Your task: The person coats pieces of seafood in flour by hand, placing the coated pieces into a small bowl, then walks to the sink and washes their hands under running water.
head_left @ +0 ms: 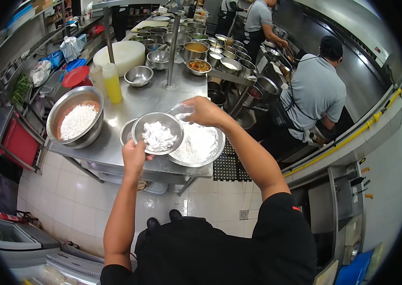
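Observation:
My left hand (pixel 135 156) grips the near-left rim of a small metal bowl (pixel 139 124), thumb over the edge. In this bowl lie flour-coated white pieces (pixel 159 136). My right hand (pixel 202 112) is raised at the bowl's far-right side, its fingers whitened with flour. Those fingertips are blurred, so whether they hold anything is unclear. Below and to the right, a wide metal bowl of white flour (pixel 200 144) rests near the table's front edge. Another metal bowl (pixel 125 133) is partly hidden behind the held one.
On the steel table (pixel 134 102) stand a large bowl of white grains (pixel 78 121), a yellow squeeze bottle (pixel 112 84), an empty metal bowl (pixel 138 76) and a round white block (pixel 121 58). Several food pots line the back. A co-worker (pixel 315 90) stands at the right.

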### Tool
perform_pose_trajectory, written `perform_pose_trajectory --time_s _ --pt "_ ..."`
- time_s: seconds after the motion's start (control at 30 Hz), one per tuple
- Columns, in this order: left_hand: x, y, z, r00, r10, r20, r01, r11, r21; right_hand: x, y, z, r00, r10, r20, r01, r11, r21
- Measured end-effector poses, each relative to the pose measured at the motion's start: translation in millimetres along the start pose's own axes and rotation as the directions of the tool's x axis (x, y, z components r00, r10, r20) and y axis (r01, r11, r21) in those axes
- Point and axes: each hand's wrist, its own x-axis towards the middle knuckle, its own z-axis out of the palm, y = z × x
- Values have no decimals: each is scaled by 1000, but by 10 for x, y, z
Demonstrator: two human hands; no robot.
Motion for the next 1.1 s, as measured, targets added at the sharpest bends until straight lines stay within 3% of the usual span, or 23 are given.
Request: perform_pose_trajectory --time_s 0.03,0.1,0.17,0.23,0.3,0.37,0.43,0.5,0.57,0.77,0.83,0.9,0.93,0.97,1.1 --pt "-26 12 -80 1000 -2 -4 2 1000 -5 84 253 53 991 127 28 -128 991 40" --pt "-53 38 -248 999 34 -41 -36 998 -49 124 685 282 998 9 70 12 957 -289" --pt "-68 59 -388 998 39 -43 -41 998 -53 211 1261 724 974 100 201 30 831 -556" --pt "-96 90 -482 996 50 -67 -53 998 -43 35 1202 958 944 275 184 -127 815 -566" --pt "-130 106 -546 997 55 -61 -58 997 -47 21 1294 1108 919 310 242 -131 821 -556" --pt "-161 113 -587 997 54 -51 -57 997 -43 103 1341 1117 944 275 181 -135 825 -549" --pt "-177 84 -606 997 51 -64 -55 997 -52 192 1340 1053 979 204 16 -172 866 -470" --pt "-193 66 -600 996 46 -72 -51 997 -60 199 1281 1047 986 165 -3 -149 884 -444" --pt "-207 75 -546 996 37 -78 -41 997 -60 164 1228 1088 981 68 181 37 853 -520" --pt "-231 101 -477 999 21 -34 -22 999 -44 403 1364 876 997 -15 -76 -33 808 -588" --pt "-177 42 -439 999 23 -28 -24 999 -39 396 1182 586 994 -81 -76 35 877 -479" --pt "-134 23 -362 1000 24 -18 -25 999 -35 304 804 285 996 36 -83 -60 953 -298" --pt "-121 31 -299 1000 15 -4 -16 999 -30 312 785 212 991 -8 -133 -24 973 -231" --pt "-105 33 -240 1000 6 12 -6 1000 -24 230 514 72 987 134 -91 -141 987 -75" --pt "-16 -34 -7 1000 -11 23 11 1000 -16 161 120 -99 997 62 -39 -63 998 -13"
